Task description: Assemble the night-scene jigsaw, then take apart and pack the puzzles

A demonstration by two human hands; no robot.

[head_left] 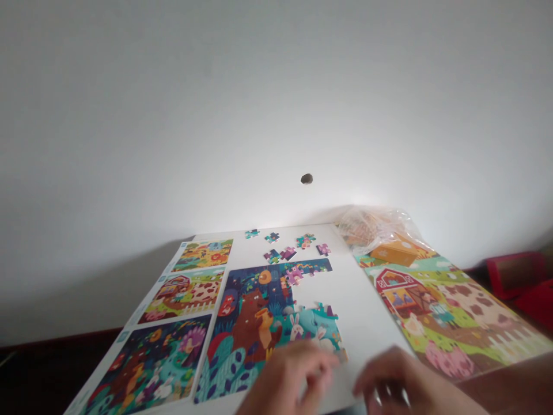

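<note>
A half-built bear jigsaw (263, 323) lies on the white table (371, 311), its right part still open. Several loose pieces (287, 252) are scattered just beyond it. My left hand (287, 374) hovers over the puzzle's near right corner, fingers curled and blurred. My right hand (395, 383) is low at the table's front edge beside it, fingers bent downward. Whether either hand holds a piece is unclear through the blur.
A reference sheet (173, 323) with three pictures lies at the left. A finished farm puzzle (449, 311) fills the right side, with an orange box (395, 251) and crumpled plastic bag (371, 225) at its far end. Red objects (518, 276) sit beyond the right edge.
</note>
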